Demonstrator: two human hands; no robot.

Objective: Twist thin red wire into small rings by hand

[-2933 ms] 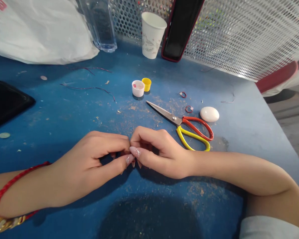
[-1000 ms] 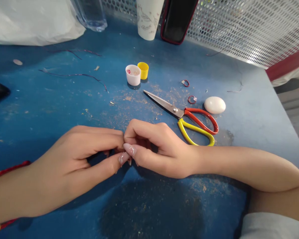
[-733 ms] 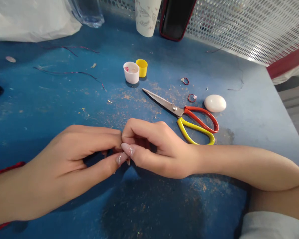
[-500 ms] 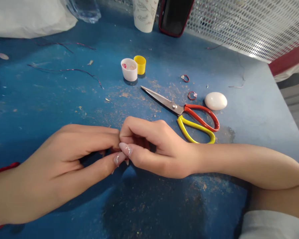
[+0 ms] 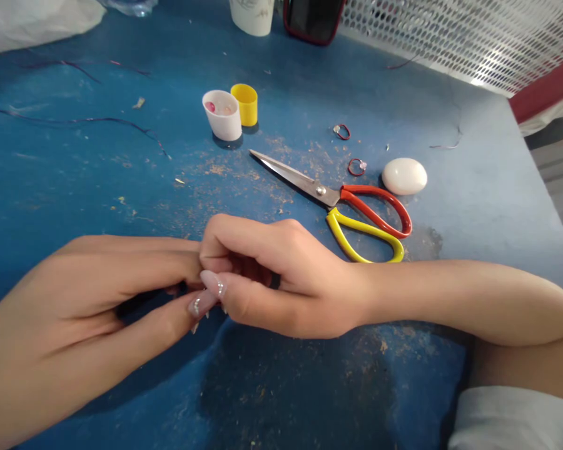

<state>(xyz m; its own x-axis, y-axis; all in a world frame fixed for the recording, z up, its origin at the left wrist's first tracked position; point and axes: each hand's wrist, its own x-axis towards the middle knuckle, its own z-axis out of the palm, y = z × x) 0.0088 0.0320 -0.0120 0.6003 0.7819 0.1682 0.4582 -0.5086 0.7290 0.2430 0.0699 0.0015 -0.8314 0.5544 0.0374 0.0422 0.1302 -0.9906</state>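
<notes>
My left hand [image 5: 117,300] and my right hand [image 5: 281,278] meet at the fingertips above the blue table [image 5: 286,387]. Both are pinched closed, thumb against fingers, and what they hold is too small and hidden to name. Beyond my right hand lie scissors [image 5: 319,189] with one red and one yellow handle, blades slightly apart. Two small red rings, one [image 5: 343,131] farther and one [image 5: 356,167] nearer, each with a pale bead, rest behind the scissors. A white oval object [image 5: 404,176] sits beside the red handle.
A white cup with small beads [image 5: 222,115] touches a yellow cup [image 5: 245,105]. Farther back are a paper cup [image 5: 252,15], a dark phone [image 5: 313,19], a perforated metal basket [image 5: 450,44] and a white bag [image 5: 37,22]. Thin dark wire [image 5: 94,119] lies at left.
Both hands have shifted left in view, still joined at the fingertips. The things on the table appear farther left and higher, as the view has moved.
</notes>
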